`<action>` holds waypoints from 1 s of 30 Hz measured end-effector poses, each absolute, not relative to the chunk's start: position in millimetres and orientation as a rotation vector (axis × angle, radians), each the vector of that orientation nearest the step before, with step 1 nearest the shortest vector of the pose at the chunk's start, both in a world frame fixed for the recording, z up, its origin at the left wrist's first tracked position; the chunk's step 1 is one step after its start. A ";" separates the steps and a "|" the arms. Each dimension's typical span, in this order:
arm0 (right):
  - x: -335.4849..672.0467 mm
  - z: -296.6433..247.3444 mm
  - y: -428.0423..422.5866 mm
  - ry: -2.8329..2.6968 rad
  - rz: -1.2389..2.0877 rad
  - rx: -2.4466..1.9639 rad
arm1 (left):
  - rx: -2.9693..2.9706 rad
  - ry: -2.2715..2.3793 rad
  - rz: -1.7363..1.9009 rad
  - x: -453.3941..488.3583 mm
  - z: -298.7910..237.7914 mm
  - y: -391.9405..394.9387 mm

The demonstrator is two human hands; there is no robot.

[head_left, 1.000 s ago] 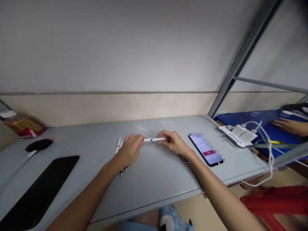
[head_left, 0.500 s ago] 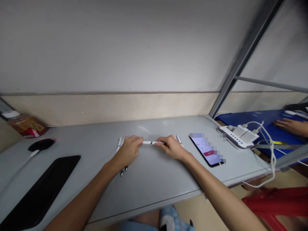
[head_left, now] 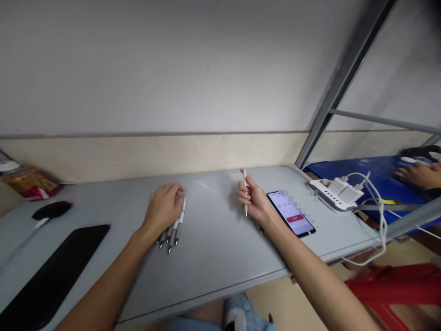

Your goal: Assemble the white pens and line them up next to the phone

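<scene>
One pen point(head_left: 245, 176), gripped nearly upright in the curled fingers point(head_left: 244, 195) of the right hand point(head_left: 256, 198), could slip onto the worktop point(head_left: 213, 248) if that hold loosens, while the left hand point(head_left: 163, 204), its finger closure unclear, could brush and scatter the pens point(head_left: 181, 219) beside it.

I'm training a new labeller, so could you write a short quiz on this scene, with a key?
1. What does the right hand hold?
a) a bottle
b) a pen
c) a cable

2. True or false: in this view, the left hand hides part of the group of pens.

3. In this view, what lies between the right hand and the power strip?

Key: 1 b; 2 true; 3 the phone.
</scene>
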State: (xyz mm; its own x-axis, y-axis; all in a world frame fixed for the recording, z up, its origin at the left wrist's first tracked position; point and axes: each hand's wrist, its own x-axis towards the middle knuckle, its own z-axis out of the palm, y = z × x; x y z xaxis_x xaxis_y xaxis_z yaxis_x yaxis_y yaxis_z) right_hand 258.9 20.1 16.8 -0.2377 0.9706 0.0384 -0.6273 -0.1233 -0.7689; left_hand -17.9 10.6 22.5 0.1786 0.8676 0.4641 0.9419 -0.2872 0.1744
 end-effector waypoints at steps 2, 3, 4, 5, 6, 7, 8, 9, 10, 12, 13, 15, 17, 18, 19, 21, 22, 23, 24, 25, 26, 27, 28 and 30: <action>261.4 16.6 19.9 -0.791 1.672 -0.529 | -2.249 -1.890 -0.588 -25.7 23.9 13.4; 261.8 16.6 19.4 -0.787 1.679 -0.504 | -2.248 -1.932 -0.513 -28.0 24.5 13.9; 261.9 16.8 19.0 -0.783 1.688 -0.480 | -2.256 -1.960 -0.450 -29.2 24.9 14.0; 261.8 17.0 18.5 -0.778 1.696 -0.459 | -2.270 -1.975 -0.398 -29.5 25.1 13.6; 261.8 17.3 18.3 -0.771 1.700 -0.441 | -2.290 -1.977 -0.360 -29.2 24.9 13.1; 261.8 17.5 18.2 -0.765 1.700 -0.427 | -2.309 -1.972 -0.340 -28.5 24.4 12.5; 261.9 17.8 18.2 -0.763 1.700 -0.418 | -2.326 -1.961 -0.326 -27.6 23.6 12.0; 262.1 18.0 18.3 -0.765 1.701 -0.413 | -2.341 -1.947 -0.322 -26.7 22.7 11.5; 262.4 18.4 18.5 -0.768 1.704 -0.411 | -2.345 -1.937 -0.326 -25.9 21.7 11.0; 262.8 19.1 18.6 -0.775 1.705 -0.416 | -2.368 -1.899 -0.339 -24.6 19.5 10.3; 262.9 19.5 18.6 -0.778 1.703 -0.423 | -2.381 -1.879 -0.351 -23.9 18.3 9.9; 262.7 20.2 18.5 -0.786 1.691 -0.440 | -2.419 -1.838 -0.384 -22.0 15.9 8.8; 262.1 20.4 18.6 -0.803 1.679 -0.460 | -2.461 -1.798 -0.429 -18.9 13.5 7.2; 261.7 20.3 18.7 -0.813 1.671 -0.468 | -2.482 -1.779 -0.447 -16.9 12.4 6.2; 261.3 20.2 18.9 -0.822 1.665 -0.475 | -2.505 -1.760 -0.463 -14.6 11.5 5.1; 260.7 19.7 19.5 -0.833 1.659 -0.495 | -2.551 -1.727 -0.480 -9.8 10.0 2.9; 260.5 19.6 19.7 -0.835 1.654 -0.510 | -2.573 -1.715 -0.484 -7.5 9.5 1.8; 260.6 19.8 19.9 -0.838 1.650 -0.527 | -2.595 -1.705 -0.485 -5.3 9.1 0.8; 260.8 20.1 20.0 -0.845 1.644 -0.545 | -2.613 -1.699 -0.486 -3.5 8.9 -0.2; 261.4 20.7 20.1 -0.862 1.638 -0.566 | -2.627 -1.694 -0.484 -2.0 8.7 -1.0; 262.2 21.4 20.2 -0.888 1.630 -0.587 | -2.635 -1.692 -0.482 -0.8 8.5 -1.8; 263.3 22.1 20.3 -0.924 1.621 -0.611 | -2.641 -1.689 -0.478 0.0 8.3 -2.4; 264.5 22.8 20.4 -0.964 1.608 -0.642 | -2.648 -1.686 -0.471 0.5 8.0 -2.9; 266.8 23.2 21.0 -1.037 1.582 -0.735 | -2.658 -1.680 -0.462 1.3 7.3 -3.4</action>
